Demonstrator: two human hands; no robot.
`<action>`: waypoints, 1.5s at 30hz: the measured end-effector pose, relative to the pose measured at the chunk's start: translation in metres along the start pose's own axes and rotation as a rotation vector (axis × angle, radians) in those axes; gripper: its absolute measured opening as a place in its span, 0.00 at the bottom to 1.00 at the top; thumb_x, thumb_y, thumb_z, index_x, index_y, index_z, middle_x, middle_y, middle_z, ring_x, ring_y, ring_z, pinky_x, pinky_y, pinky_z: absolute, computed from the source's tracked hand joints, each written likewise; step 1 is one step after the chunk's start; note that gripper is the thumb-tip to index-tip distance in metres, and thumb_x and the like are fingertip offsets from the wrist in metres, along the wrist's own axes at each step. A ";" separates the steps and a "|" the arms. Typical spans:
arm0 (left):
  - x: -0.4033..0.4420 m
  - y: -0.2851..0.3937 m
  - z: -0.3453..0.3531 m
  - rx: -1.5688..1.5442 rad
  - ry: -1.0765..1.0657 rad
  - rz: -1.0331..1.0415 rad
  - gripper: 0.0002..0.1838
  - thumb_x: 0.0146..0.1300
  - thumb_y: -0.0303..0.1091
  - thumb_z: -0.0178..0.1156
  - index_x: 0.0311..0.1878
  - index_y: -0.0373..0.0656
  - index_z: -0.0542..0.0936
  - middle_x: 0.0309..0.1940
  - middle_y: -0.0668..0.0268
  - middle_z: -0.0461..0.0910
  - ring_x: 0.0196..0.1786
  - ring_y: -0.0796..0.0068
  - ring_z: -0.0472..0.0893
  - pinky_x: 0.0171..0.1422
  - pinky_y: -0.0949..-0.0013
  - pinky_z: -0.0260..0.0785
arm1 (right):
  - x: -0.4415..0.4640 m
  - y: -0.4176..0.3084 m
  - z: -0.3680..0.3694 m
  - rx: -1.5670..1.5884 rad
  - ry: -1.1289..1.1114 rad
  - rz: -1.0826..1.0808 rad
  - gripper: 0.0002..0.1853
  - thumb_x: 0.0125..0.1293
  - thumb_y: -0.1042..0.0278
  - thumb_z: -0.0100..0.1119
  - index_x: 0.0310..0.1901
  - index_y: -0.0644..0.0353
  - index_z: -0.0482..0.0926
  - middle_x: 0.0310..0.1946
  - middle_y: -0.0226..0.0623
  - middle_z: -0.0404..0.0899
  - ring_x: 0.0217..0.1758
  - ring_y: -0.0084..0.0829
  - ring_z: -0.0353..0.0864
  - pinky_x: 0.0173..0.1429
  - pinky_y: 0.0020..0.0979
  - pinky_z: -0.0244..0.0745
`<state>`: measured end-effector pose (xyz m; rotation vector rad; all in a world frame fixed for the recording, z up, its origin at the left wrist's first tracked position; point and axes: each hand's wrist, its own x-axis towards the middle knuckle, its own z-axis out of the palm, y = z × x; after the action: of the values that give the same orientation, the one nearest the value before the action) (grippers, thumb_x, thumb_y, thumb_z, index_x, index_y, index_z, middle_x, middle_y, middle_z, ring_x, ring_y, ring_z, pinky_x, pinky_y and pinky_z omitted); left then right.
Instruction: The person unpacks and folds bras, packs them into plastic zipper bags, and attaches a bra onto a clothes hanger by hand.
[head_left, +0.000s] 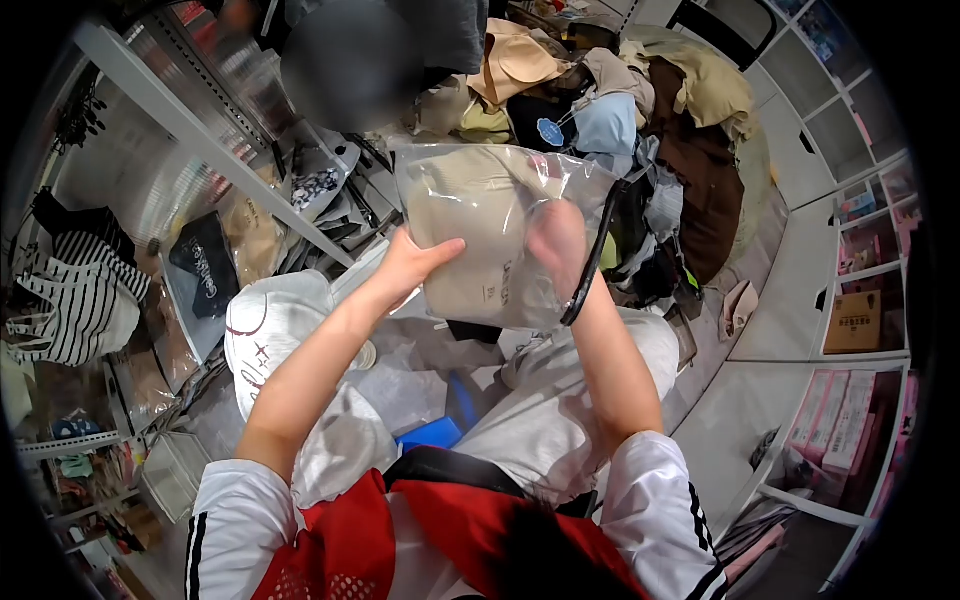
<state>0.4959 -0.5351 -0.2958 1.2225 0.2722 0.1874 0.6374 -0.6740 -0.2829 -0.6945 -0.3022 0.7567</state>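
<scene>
A clear plastic bag [585,180] with a black zip edge lies across both hands, a folded beige garment [465,230] inside it. My left hand [420,265] grips the bag's left side, the thumb on top of the plastic. My right hand [556,238] reaches inside the bag through its open right end, next to the garment; plastic covers it and its fingers are blurred, so what they hold cannot be made out. The bag is above my lap, tilted slightly.
A heap of clothes [710,190] fills the back and right. White shelves [830,360] with boxes stand on the right. At left are a metal rack [200,140] and a striped garment [75,300]. A blue object [430,434] lies between the legs.
</scene>
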 end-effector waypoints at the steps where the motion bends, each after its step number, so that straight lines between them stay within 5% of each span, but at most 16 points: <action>1: -0.002 -0.001 0.005 -0.012 0.061 -0.003 0.20 0.53 0.30 0.63 0.48 0.35 0.71 0.41 0.63 0.76 0.43 0.76 0.76 0.48 0.71 0.69 | 0.001 -0.005 0.009 0.005 0.017 0.037 0.13 0.63 0.68 0.46 0.47 0.60 0.71 0.43 0.36 0.74 0.48 0.30 0.73 0.55 0.32 0.66; 6: 0.008 0.008 -0.006 -0.051 0.233 0.105 0.12 0.55 0.26 0.59 0.43 0.34 0.75 0.37 0.64 0.79 0.37 0.77 0.78 0.43 0.73 0.70 | -0.003 -0.032 0.014 -0.024 -0.076 0.196 0.17 0.61 0.63 0.49 0.50 0.61 0.70 0.46 0.35 0.74 0.51 0.32 0.72 0.52 0.34 0.68; 11: 0.013 0.023 -0.029 -0.133 0.388 0.215 0.12 0.57 0.24 0.57 0.45 0.35 0.73 0.39 0.63 0.78 0.39 0.75 0.78 0.45 0.72 0.71 | 0.002 -0.065 -0.006 -0.036 0.011 0.063 0.22 0.67 0.63 0.34 0.58 0.68 0.59 0.58 0.48 0.63 0.59 0.39 0.67 0.57 0.39 0.66; 14: 0.012 0.024 -0.036 -0.158 0.370 0.259 0.11 0.56 0.24 0.58 0.43 0.34 0.74 0.38 0.64 0.78 0.38 0.77 0.77 0.44 0.74 0.70 | -0.004 -0.066 -0.006 -0.719 0.236 -0.169 0.29 0.66 0.53 0.41 0.63 0.64 0.54 0.62 0.47 0.58 0.66 0.40 0.56 0.66 0.39 0.51; 16: 0.011 0.022 -0.034 -0.162 0.356 0.241 0.12 0.56 0.24 0.58 0.44 0.35 0.74 0.39 0.64 0.78 0.39 0.76 0.77 0.45 0.73 0.70 | -0.004 -0.051 -0.003 -0.864 0.125 -0.155 0.33 0.63 0.52 0.47 0.64 0.61 0.50 0.64 0.47 0.53 0.68 0.39 0.50 0.67 0.38 0.45; 18: 0.008 0.018 -0.032 -0.168 0.329 0.217 0.13 0.57 0.24 0.57 0.45 0.35 0.73 0.41 0.64 0.77 0.40 0.76 0.77 0.46 0.72 0.70 | 0.001 -0.038 -0.002 -1.122 0.013 -0.130 0.49 0.51 0.53 0.63 0.66 0.64 0.41 0.66 0.50 0.43 0.69 0.40 0.48 0.68 0.34 0.44; 20: 0.004 0.016 -0.029 -0.258 0.230 0.199 0.15 0.58 0.27 0.56 0.49 0.36 0.70 0.44 0.63 0.76 0.44 0.73 0.77 0.48 0.70 0.71 | 0.011 -0.027 -0.012 -1.042 0.020 -0.120 0.48 0.49 0.55 0.66 0.65 0.65 0.45 0.62 0.49 0.54 0.64 0.36 0.57 0.64 0.31 0.53; 23: 0.000 0.017 -0.025 -0.375 0.154 0.131 0.16 0.59 0.28 0.56 0.51 0.37 0.69 0.44 0.63 0.76 0.44 0.73 0.77 0.48 0.69 0.71 | 0.021 -0.030 -0.015 -0.844 0.029 -0.015 0.34 0.51 0.59 0.65 0.57 0.66 0.62 0.47 0.39 0.71 0.48 0.26 0.70 0.52 0.25 0.65; 27: 0.004 0.014 -0.030 -0.365 0.182 0.044 0.25 0.57 0.33 0.58 0.56 0.36 0.64 0.53 0.58 0.70 0.54 0.70 0.71 0.57 0.67 0.64 | 0.016 -0.041 0.008 -0.820 0.070 -0.047 0.11 0.54 0.68 0.62 0.36 0.64 0.75 0.27 0.23 0.74 0.29 0.13 0.69 0.35 0.18 0.64; 30: 0.010 -0.001 -0.029 -0.121 0.593 0.071 0.36 0.55 0.37 0.61 0.62 0.35 0.54 0.63 0.54 0.54 0.64 0.65 0.58 0.66 0.64 0.51 | 0.015 -0.051 0.009 -0.895 0.013 -0.063 0.12 0.53 0.72 0.61 0.39 0.65 0.74 0.30 0.25 0.75 0.31 0.14 0.69 0.38 0.19 0.65; 31: 0.013 -0.007 -0.032 -0.014 0.647 0.136 0.42 0.53 0.38 0.63 0.65 0.37 0.48 0.67 0.54 0.40 0.68 0.61 0.47 0.69 0.65 0.41 | 0.012 -0.054 0.016 -0.882 -0.027 -0.023 0.13 0.54 0.75 0.60 0.41 0.66 0.73 0.32 0.24 0.75 0.34 0.13 0.68 0.41 0.18 0.65; 34: 0.018 0.002 -0.037 0.734 0.507 0.545 0.42 0.50 0.35 0.63 0.64 0.38 0.50 0.66 0.55 0.45 0.68 0.60 0.49 0.69 0.64 0.42 | 0.013 -0.051 0.014 -1.125 -0.253 0.000 0.15 0.52 0.78 0.60 0.43 0.68 0.73 0.35 0.26 0.75 0.37 0.15 0.69 0.46 0.20 0.65; 36: 0.014 0.035 -0.018 0.727 0.236 0.631 0.37 0.49 0.33 0.62 0.63 0.40 0.58 0.61 0.57 0.59 0.67 0.65 0.54 0.69 0.67 0.41 | 0.011 -0.047 0.011 -1.133 -0.320 0.177 0.17 0.50 0.79 0.61 0.44 0.69 0.73 0.36 0.27 0.75 0.38 0.16 0.68 0.47 0.21 0.65; 38: 0.016 0.030 -0.029 0.915 0.190 0.671 0.23 0.51 0.31 0.61 0.52 0.36 0.71 0.48 0.57 0.73 0.55 0.68 0.70 0.61 0.69 0.57 | 0.013 -0.041 0.003 -1.119 -0.328 0.180 0.15 0.48 0.77 0.62 0.39 0.68 0.75 0.30 0.28 0.77 0.34 0.17 0.69 0.43 0.22 0.66; 41: 0.010 0.032 -0.031 0.700 0.091 0.469 0.11 0.52 0.31 0.62 0.36 0.34 0.77 0.23 0.68 0.76 0.28 0.78 0.74 0.34 0.75 0.66 | 0.012 -0.037 0.002 -1.130 -0.344 0.150 0.16 0.46 0.74 0.65 0.38 0.67 0.74 0.29 0.31 0.77 0.32 0.21 0.71 0.42 0.24 0.67; 45: 0.012 0.025 -0.021 0.470 0.276 0.517 0.12 0.58 0.32 0.58 0.24 0.34 0.72 0.15 0.77 0.61 0.21 0.89 0.57 0.23 0.79 0.50 | 0.008 -0.033 0.011 -1.601 -0.058 -0.403 0.26 0.36 0.64 0.71 0.39 0.61 0.73 0.27 0.36 0.74 0.29 0.33 0.71 0.41 0.28 0.64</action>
<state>0.5014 -0.5042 -0.2801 1.7225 0.2404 0.7777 0.6551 -0.6807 -0.2526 -2.0209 -1.0985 -0.0099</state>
